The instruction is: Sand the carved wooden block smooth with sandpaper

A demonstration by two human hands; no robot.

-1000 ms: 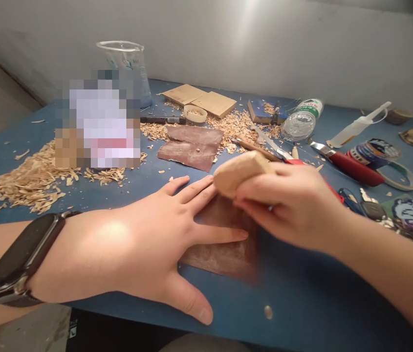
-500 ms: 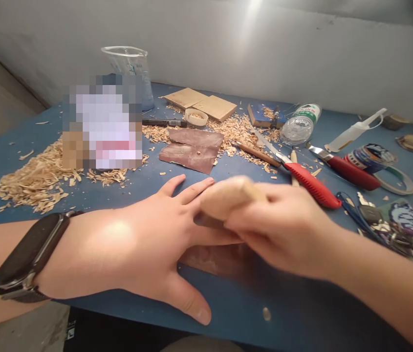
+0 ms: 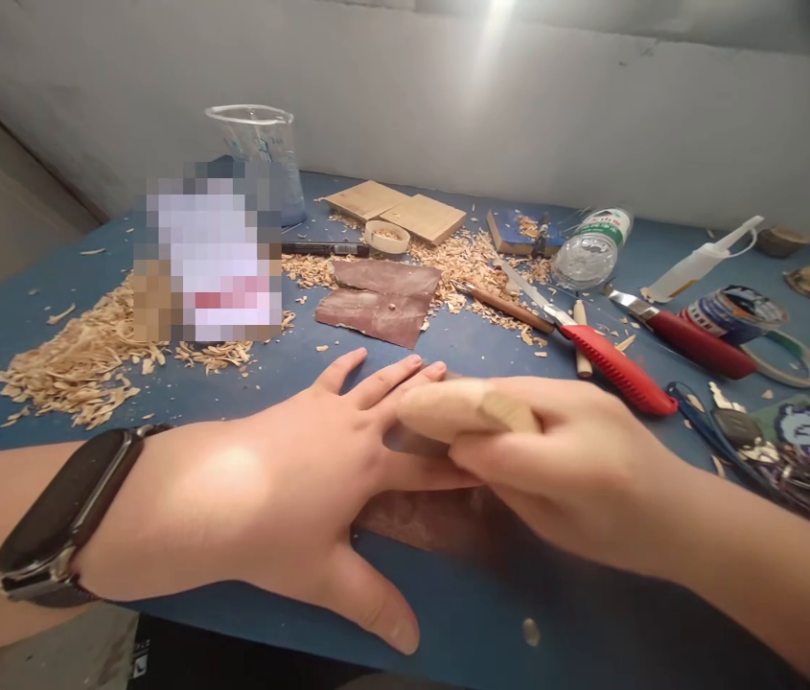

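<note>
My left hand [image 3: 296, 479] lies spread out, palm down, on a brown sheet of sandpaper [image 3: 423, 522] on the blue tabletop, with a black band on the wrist. In my right hand [image 3: 584, 450] is a pale, carved piece of wood [image 3: 458, 407], gripped between thumb and fingers. This piece has a rounded end and lies just above the spread fingers of my left hand. Its underside and any contact with the sandpaper are hidden. Another two-part piece of sandpaper [image 3: 382, 302] lies beyond my fingertips.
Wood shavings [image 3: 81, 359] heap at left beside a blurred-out object [image 3: 210, 254]. A clear measuring cup [image 3: 282, 172] and wooden boards [image 3: 397, 209] stand behind. At right are a red-handled knife [image 3: 616, 369], another red-handled tool [image 3: 706, 343], a plastic bottle [image 3: 595, 249] and keys [image 3: 735, 422].
The wooden piece and my right hand have turned slightly, so the wood lies flatter. My left hand stays spread on the sandpaper. The whole view has shifted a little.
</note>
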